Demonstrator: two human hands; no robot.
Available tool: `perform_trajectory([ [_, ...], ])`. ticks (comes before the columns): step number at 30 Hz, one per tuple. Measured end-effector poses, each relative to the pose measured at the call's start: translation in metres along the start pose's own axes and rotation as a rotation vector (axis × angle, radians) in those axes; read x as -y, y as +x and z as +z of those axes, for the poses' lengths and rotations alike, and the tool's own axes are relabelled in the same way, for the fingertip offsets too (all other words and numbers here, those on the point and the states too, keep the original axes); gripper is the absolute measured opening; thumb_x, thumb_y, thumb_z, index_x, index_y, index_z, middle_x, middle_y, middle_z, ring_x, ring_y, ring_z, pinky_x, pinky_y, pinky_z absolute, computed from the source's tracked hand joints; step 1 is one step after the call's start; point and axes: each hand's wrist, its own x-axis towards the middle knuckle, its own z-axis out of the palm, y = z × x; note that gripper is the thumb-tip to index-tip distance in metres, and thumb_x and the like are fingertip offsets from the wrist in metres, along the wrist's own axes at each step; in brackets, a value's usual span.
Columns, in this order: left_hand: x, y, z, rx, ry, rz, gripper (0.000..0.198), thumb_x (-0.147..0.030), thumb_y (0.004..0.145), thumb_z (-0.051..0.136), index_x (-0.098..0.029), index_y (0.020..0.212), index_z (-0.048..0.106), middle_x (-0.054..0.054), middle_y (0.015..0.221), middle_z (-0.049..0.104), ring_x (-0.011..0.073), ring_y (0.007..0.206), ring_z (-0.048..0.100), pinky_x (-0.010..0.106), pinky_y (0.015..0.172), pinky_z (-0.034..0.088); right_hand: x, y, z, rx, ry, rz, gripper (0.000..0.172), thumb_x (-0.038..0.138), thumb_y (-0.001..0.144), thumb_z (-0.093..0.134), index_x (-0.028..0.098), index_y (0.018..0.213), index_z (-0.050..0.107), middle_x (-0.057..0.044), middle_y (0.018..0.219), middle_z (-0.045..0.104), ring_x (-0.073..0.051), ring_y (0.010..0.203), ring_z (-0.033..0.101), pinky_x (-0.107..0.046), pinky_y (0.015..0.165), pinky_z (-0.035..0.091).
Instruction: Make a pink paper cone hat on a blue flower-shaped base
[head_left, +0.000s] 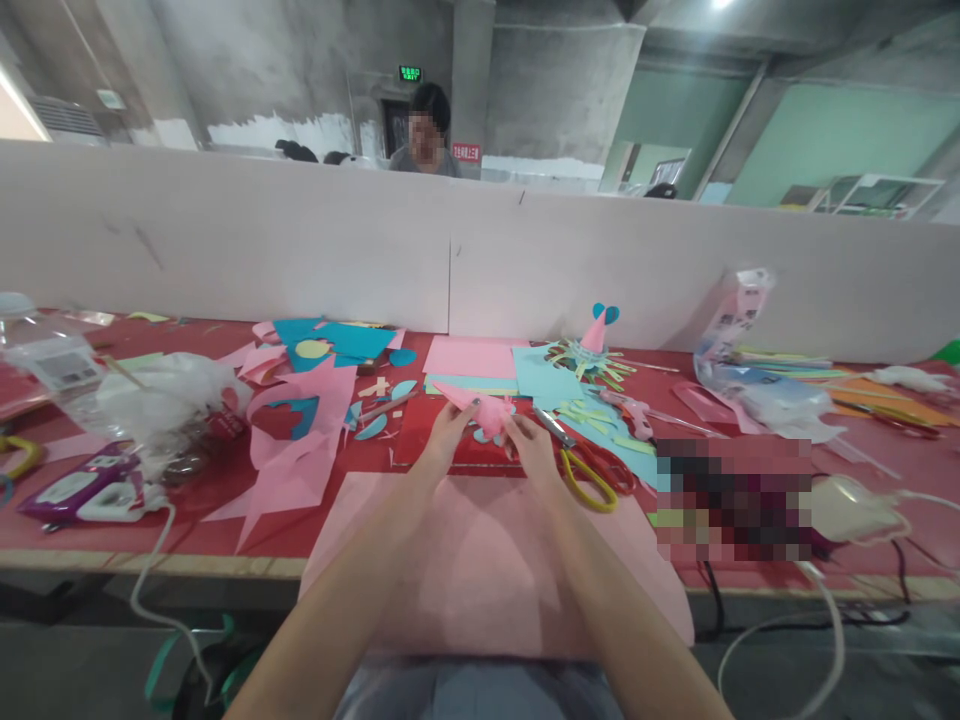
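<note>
A small pink paper piece (pixel 491 414) with a pointed left end is held between my two hands above a red sheet (pixel 420 440). My left hand (pixel 452 425) pinches it near the pointed end. The fingers of my right hand (pixel 529 442) are closed on its right side. Just right of my right hand lie scissors with yellow handles (pixel 589 478). A large pink sheet (pixel 480 560) lies under my forearms and hangs over the table's front edge. Behind my hands are a flat pink sheet (pixel 472 357) and a light blue sheet (pixel 546 375).
Pink and blue paper scraps (pixel 300 460) spread to the left, beside a plastic bag (pixel 180 400), a bottle (pixel 45 345) and a purple power strip (pixel 90 490). A pink cone with paper strips (pixel 594 345) stands behind right. A white partition (pixel 300 240) runs behind; a person (pixel 427 130) is beyond.
</note>
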Motion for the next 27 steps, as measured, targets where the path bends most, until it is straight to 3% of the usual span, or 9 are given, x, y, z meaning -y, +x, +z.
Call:
perform_trajectory([
  [4,-0.002,0.000,0.001,-0.042,0.033,0.105,0.043,-0.034,0.062,0.074,-0.014,0.098,0.062,0.010,0.104,0.067,0.0226,0.098,0.061,0.036,0.086,0.048,-0.002,0.000,0.001,-0.009,-0.031,0.040,0.045,0.063,0.071,0.056,0.018,0.068,0.056,0.001,0.051,0.055,-0.009,0.037,0.041,-0.023,0.036,0.031],
  [11,-0.007,-0.002,0.005,-0.047,0.143,0.180,0.032,-0.023,0.063,0.073,-0.014,0.092,0.064,0.009,0.100,0.068,0.0220,0.098,0.061,0.034,0.090,0.045,-0.015,-0.001,0.000,-0.104,-0.335,-0.121,0.029,0.049,0.072,0.060,0.020,0.075,0.062,-0.002,0.067,0.065,-0.014,0.055,0.054,-0.025,0.053,0.039],
  [17,-0.005,0.001,0.003,-0.065,0.152,0.186,0.032,-0.024,0.063,0.072,-0.013,0.092,0.063,0.010,0.100,0.068,0.0220,0.098,0.061,0.034,0.090,0.045,-0.013,0.002,-0.004,-0.066,-0.244,-0.059,0.036,0.053,0.074,0.056,0.019,0.080,0.063,0.001,0.052,0.057,-0.013,0.044,0.047,-0.024,0.045,0.034],
  [20,-0.004,-0.003,0.004,0.016,0.161,0.202,0.041,-0.021,0.059,0.074,-0.015,0.098,0.062,0.010,0.107,0.066,0.0220,0.102,0.059,0.032,0.089,0.046,-0.015,0.005,-0.007,-0.139,-0.157,-0.037,0.038,0.057,0.072,0.057,0.020,0.073,0.058,0.003,0.048,0.052,-0.012,0.041,0.044,-0.024,0.042,0.033],
  [25,-0.002,-0.011,0.005,0.319,0.198,0.237,0.054,-0.012,0.055,0.074,-0.018,0.107,0.063,0.010,0.123,0.058,0.0240,0.115,0.052,0.032,0.095,0.042,-0.013,0.007,-0.009,-0.258,0.085,-0.009,0.040,0.060,0.070,0.057,0.021,0.071,0.051,0.005,0.050,0.049,-0.011,0.042,0.043,-0.023,0.041,0.035],
  [27,0.000,-0.007,0.004,0.323,0.175,0.244,0.053,-0.011,0.054,0.074,-0.019,0.106,0.064,0.009,0.124,0.058,0.0239,0.117,0.051,0.032,0.097,0.040,-0.009,0.005,-0.009,-0.270,0.151,0.013,0.040,0.060,0.070,0.058,0.021,0.072,0.051,0.005,0.053,0.049,-0.010,0.043,0.043,-0.023,0.042,0.036],
])
